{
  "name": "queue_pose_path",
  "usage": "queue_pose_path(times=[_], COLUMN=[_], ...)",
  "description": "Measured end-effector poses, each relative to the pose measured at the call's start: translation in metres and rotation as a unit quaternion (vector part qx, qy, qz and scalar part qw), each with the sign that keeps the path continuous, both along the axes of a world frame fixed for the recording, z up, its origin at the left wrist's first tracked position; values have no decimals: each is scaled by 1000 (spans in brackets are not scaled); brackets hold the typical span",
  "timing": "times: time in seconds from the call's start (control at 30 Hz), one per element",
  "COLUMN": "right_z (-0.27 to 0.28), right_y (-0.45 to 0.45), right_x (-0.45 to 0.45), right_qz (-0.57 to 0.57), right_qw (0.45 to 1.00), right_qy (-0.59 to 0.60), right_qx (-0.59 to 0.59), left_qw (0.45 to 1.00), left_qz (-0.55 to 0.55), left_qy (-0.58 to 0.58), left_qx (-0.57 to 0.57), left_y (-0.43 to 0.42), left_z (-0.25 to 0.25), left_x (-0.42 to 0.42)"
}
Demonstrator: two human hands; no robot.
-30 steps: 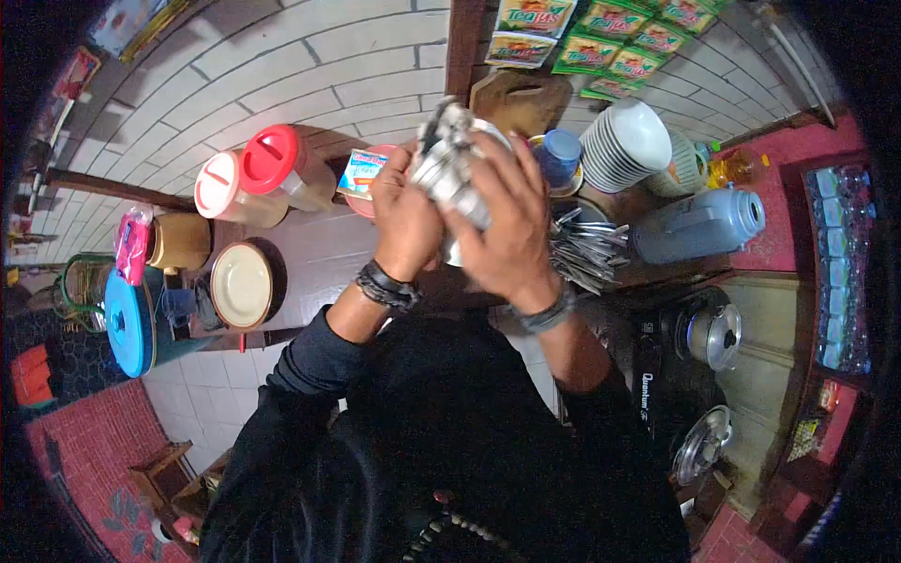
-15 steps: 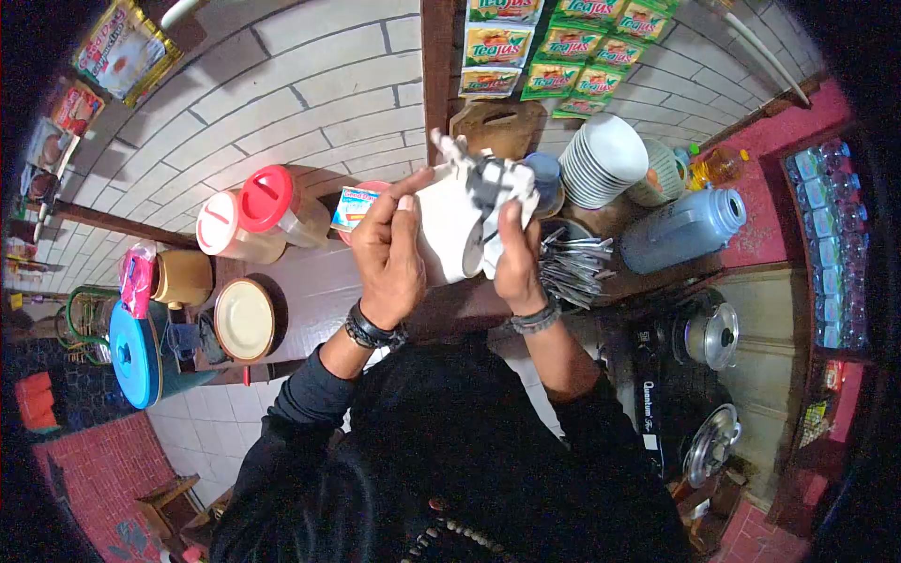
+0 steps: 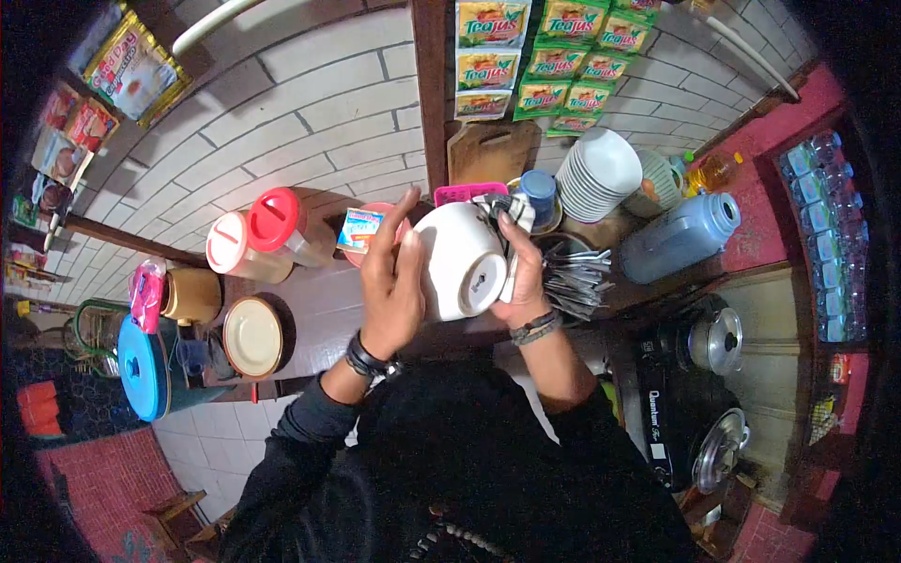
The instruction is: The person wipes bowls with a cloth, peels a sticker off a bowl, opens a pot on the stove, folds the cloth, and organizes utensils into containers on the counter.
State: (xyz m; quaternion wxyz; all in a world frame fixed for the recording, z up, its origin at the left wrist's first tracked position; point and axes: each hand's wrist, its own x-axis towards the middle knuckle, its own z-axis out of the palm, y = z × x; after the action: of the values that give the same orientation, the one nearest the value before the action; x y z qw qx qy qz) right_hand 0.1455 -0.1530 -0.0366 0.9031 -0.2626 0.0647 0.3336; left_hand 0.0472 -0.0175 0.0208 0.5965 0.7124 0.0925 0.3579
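A white bowl (image 3: 443,253) is tilted between my hands above the counter, its round foot turned toward me. My left hand (image 3: 389,296) grips the bowl's left side, with the fingers pointing up along it. On the opposite side, my right hand (image 3: 526,281) presses a black-and-white checked cloth (image 3: 512,212) against the bowl. Part of the cloth goes out of sight behind the bowl, as do some of my right fingers. Just right of that hand stands a container full of metal cutlery (image 3: 577,277).
Stacked white bowls (image 3: 593,178) and a blue-grey flask (image 3: 680,239) stand at the right. Red-lidded containers (image 3: 278,220) and a cream plate (image 3: 253,336) sit at the left. Beyond the counter's right end is a black stove (image 3: 657,394) with lidded pots. Sachets (image 3: 556,61) hang on the wall.
The bowl has turned so that its foot faces me more fully. The cloth, raised and blurred above the bowl before, is now lower, behind its right rim. My head view has shifted slightly.
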Motion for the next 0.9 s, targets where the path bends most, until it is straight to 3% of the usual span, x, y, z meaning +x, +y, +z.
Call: queue_pose_path(times=[0.07,0.13,0.23,0.3,0.33,0.43,0.47,0.53,0.6,0.63,0.67,0.7,0.8,0.87,0.9], right_z=[3,5,12,6,8,-6,-1,-7,15,1,16,21,15,5,-6], right_y=[-2,-3,3,20,21,48,49,43,25,9,11,12,16,8,3], right_x=[8,17,15,4,-11,-58,-72,-67,-44,-31,-29,-32,-44,-46,-50], right_qz=[30,36,13,-69,-58,-186,-204,-198,-122,-80,-106,-113,-210,-208,-189], right_qw=[998,996,996,997,998,976,959,959,980,901,921,886,725,687,710], right_qy=[-45,-71,-87,-45,-30,-109,-150,-160,-123,-323,-287,-347,-526,-581,-555], right_qx=[-30,-44,-25,-4,4,-45,-130,-125,-97,-278,-241,-284,-391,-383,-390], left_qw=[990,991,983,996,996,989,989,995,996,996,996,996,995,996,996], left_qz=[-113,-109,-147,-40,-40,75,76,72,62,45,26,38,49,59,50], left_qy=[82,71,91,-8,-8,-84,-85,-35,-28,-20,-10,-13,-16,-16,-25], left_qx=[-38,19,-64,-74,-74,-99,-100,-57,-53,-69,-86,-75,-87,-72,-76], left_y=[8,13,11,-3,-7,-8,-10,-15,-18,-18,-19,-13,2,18,29], left_z=[11,9,8,-1,0,-3,-3,-2,0,1,1,-3,2,3,3], left_x=[4,7,9,14,19,38,36,28,19,15,13,15,16,12,11])
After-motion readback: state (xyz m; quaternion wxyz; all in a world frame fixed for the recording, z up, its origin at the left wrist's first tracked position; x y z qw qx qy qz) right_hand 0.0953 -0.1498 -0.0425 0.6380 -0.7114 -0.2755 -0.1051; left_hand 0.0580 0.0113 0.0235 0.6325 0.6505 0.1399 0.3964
